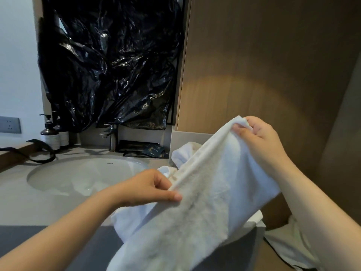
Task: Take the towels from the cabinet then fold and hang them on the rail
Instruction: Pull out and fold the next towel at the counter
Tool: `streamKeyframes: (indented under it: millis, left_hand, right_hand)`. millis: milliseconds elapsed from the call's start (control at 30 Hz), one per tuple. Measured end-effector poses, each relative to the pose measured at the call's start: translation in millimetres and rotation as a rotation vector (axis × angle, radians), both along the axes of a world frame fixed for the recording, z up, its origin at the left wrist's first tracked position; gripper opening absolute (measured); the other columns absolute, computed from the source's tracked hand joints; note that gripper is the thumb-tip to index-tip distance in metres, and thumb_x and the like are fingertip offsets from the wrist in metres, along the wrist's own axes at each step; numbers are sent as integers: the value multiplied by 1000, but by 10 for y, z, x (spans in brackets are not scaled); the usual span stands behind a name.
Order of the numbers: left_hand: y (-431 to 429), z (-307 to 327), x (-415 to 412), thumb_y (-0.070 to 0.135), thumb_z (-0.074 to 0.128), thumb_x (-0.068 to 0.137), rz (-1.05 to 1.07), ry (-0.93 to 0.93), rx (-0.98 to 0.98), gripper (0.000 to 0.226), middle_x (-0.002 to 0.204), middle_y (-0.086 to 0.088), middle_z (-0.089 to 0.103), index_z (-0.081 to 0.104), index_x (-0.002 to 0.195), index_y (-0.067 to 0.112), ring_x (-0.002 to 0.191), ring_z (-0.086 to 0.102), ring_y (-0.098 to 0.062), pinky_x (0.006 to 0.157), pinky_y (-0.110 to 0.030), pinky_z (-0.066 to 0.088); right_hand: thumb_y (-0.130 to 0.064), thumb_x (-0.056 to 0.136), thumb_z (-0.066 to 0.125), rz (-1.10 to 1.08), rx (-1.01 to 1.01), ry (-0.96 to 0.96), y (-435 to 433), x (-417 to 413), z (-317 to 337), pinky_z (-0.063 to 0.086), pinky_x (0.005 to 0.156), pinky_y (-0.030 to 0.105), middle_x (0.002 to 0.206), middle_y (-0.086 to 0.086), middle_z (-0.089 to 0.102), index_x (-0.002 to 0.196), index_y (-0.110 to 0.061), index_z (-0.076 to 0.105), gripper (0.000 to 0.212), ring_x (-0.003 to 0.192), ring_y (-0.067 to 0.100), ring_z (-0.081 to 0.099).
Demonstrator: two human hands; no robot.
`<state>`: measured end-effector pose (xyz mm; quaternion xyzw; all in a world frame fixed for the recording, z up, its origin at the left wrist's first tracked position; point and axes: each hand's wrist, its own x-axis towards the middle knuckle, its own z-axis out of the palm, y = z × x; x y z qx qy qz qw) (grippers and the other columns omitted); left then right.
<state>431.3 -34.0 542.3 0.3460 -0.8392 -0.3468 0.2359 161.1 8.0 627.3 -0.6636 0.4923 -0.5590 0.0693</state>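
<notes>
One white towel [205, 192] held up above right end of bench [23, 202]; hemmed top edge stretched taut, long axis slanting from lower left to upper right; rest draping down toward bottom of view, past bench front edge. Left hand [148, 186] pinching lower end of hem, thumb over curled fingers; right hand [259, 141] gripping upper corner, fingers curled round bunched cloth. Terry pile fluffy; hem band flat and ribbed. Behind it, crumpled white towel heap [181, 155] on bench; count in heap unclear. One oval sink [82, 173], glossy white, sunk in smooth grey bench; one metal tap [110, 135]; two dark pump bottles [49, 136] with pale labels; crinkled glossy black plastic sheet [109, 65] above; wood-grain panel [263, 75] at right.
</notes>
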Motion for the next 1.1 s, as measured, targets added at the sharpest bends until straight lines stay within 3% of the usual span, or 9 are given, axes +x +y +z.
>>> streamKeyframes:
  millis: [67, 167, 367, 600, 733, 867, 933, 1000, 1100]
  left_hand:
    - [95, -56, 118, 55, 72, 76, 15, -45, -12, 62, 76, -4, 58, 68, 84, -7, 72, 53, -16, 74, -35, 45]
    - [256, -114, 233, 41, 74, 82, 61, -85, -45, 25, 90, -1, 75, 78, 87, 16, 89, 69, -13, 92, -38, 53]
    - [496, -117, 330, 37, 69, 85, 106, -61, -83, 31, 73, 7, 60, 69, 79, 6, 70, 56, -4, 73, -26, 47]
    - [331, 548, 768, 27, 69, 88, 394, -109, -634, 17, 76, -8, 66, 71, 81, 11, 76, 62, -22, 73, -39, 46]
    - [130, 1015, 846, 15, 70, 86, 525, -128, -977, 14, 78, -11, 63, 70, 78, 4, 80, 59, -32, 69, -39, 45]
    - [21, 1246, 622, 11, 67, 82, 574, -140, -1309, 20, 75, -16, 60, 60, 67, 1, 68, 58, -34, 57, -33, 36]
    - [-32, 1001, 448, 8, 73, 79, 497, -140, -1304, 18, 76, -17, 61, 62, 68, 1, 66, 60, -34, 54, -34, 41]
    - [-120, 548, 298, 15, 69, 85, 368, -256, -1156, 12, 89, -15, 64, 68, 80, 4, 78, 63, -35, 64, -38, 51]
    - [-179, -98, 138, 33, 53, 96, 270, -484, -882, 24, 104, -3, 63, 67, 97, 14, 95, 60, -25, 79, -37, 47]
  right_hand:
    - [-28, 97, 57, -15, 3, -32, 44, 0, 53, 39, 71, 33, 82, 1, 59, 88, -8, 63, 23, 75, 12, 52]
    - [-29, 97, 57, -19, 1, -54, 110, 27, 84, 38, 71, 34, 84, 12, 56, 92, 0, 60, 30, 75, 17, 50]
    - [-30, 98, 55, -61, -54, -67, 254, 69, 208, 36, 68, 34, 81, 8, 50, 91, 7, 54, 38, 74, 19, 46]
    - [-26, 95, 58, -167, -52, -45, 236, -64, 176, 32, 60, 33, 66, 1, 44, 69, -8, 46, 34, 63, 15, 40]
    - [-26, 93, 64, -217, -75, 26, 77, -109, 247, 50, 69, 44, 80, 14, 65, 87, -5, 68, 22, 77, 32, 59]
    - [-28, 96, 60, -251, -143, -75, -137, -190, 348, 50, 53, 21, 83, 4, 63, 93, -16, 62, 13, 67, 16, 66]
    - [-21, 97, 58, -170, -66, -237, -195, -309, 214, 58, 64, 22, 99, 9, 64, 103, -14, 59, 9, 83, 17, 71]
    - [-12, 95, 59, -129, 72, -316, -197, -459, -105, 58, 87, 43, 110, 16, 62, 110, -9, 57, 16, 102, 28, 66]
    - [-16, 94, 59, -155, 376, -168, -167, -650, -694, 49, 97, 57, 111, 27, 54, 115, 3, 54, 29, 102, 40, 56]
